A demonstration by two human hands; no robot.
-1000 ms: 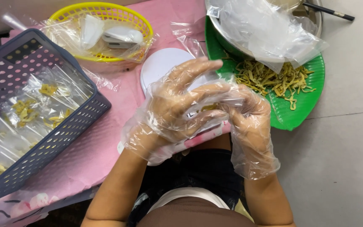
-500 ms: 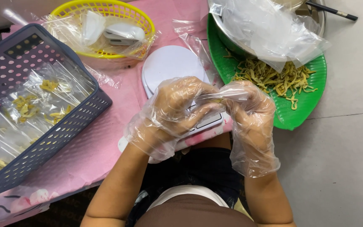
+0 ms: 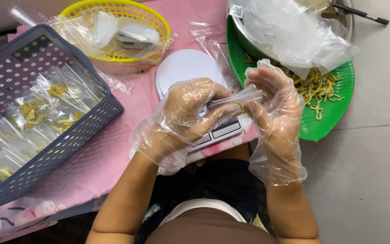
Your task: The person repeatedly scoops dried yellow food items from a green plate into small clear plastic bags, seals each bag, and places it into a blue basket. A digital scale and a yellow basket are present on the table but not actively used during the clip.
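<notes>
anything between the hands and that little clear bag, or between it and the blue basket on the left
Nothing visible. Both hands, left and right, already pinch the small clear bag; only bare pink table cover separates it from the blue basket.

Head view, steeply down, close.

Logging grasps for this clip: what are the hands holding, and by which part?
Both gloved hands pinch one small clear plastic bag above the scale: left hand at its left end, right hand at its right end.
</notes>
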